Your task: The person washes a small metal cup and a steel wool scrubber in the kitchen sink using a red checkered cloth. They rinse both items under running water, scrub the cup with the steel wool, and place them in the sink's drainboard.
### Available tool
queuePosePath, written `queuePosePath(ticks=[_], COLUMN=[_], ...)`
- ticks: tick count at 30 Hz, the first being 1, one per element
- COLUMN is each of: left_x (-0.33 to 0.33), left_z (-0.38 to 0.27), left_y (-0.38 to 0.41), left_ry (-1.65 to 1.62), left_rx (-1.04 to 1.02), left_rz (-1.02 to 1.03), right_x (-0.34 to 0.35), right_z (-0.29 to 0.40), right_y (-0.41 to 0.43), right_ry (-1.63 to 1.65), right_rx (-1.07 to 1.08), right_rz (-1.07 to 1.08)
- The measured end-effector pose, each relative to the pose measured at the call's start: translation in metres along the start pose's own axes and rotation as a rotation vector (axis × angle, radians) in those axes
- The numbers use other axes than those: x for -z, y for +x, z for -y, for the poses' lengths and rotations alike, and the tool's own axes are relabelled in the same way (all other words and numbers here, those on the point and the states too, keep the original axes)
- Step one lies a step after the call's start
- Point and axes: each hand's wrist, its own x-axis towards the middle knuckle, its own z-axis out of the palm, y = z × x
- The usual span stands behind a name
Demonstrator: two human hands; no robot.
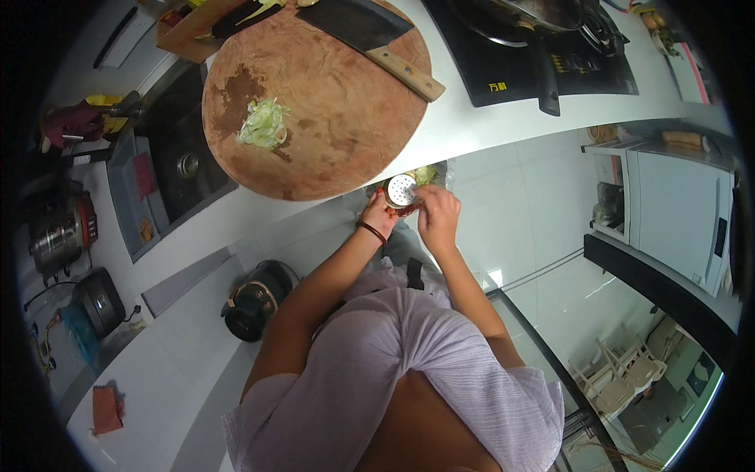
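My left hand (380, 214) grips a shaker jar (401, 190) with a perforated metal lid, held just below the counter's front edge. My right hand (438, 215) is at the jar's right side, its fingertips touching or very near the lid; the fingers are partly curled. Behind the jar, some leafy green scraps (424, 173) show in what looks like a lined bin. On the counter above my hands lies a round wooden chopping board (330, 147) with a small pile of sliced pale green vegetable (263, 123). A cleaver (360, 25) with a wooden handle rests across the board's far right part.
An induction hob (501, 76) with a frying pan (542, 15) stands at the upper right, the pan's handle pointing towards me. A sink (177, 141) and grey basin (127, 189) are at the left. A cardboard box (189, 35) is behind the sink. A dark appliance (253, 301) stands lower left.
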Motion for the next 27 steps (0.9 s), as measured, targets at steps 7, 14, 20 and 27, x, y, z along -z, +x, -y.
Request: queuePosePath(ticks=[7, 14, 20, 27], left_x=[-0.003, 0.006, 0.021, -0.004], left_z=[-0.002, 0.001, 0.006, -0.001], left_y=[-0.003, 0.006, 0.02, 0.0], left_ry=[0.033, 0.031, -0.006, -0.005], left_rx=[0.005, -0.026, -0.003, -0.017], left_rz=[0.02, 0.007, 0.017, 0.0], right_x=[-0.005, -0.001, -0.005, -0.004], right_z=[-0.004, 0.003, 0.001, -0.001], right_y=[-0.003, 0.001, -0.004, 0.001], right_ry=[-0.009, -0.015, -0.016, 0.016], right_rx=[0.009, -0.107, -0.024, -0.095], right_rz=[0.037, -0.087, 0.075, -0.008])
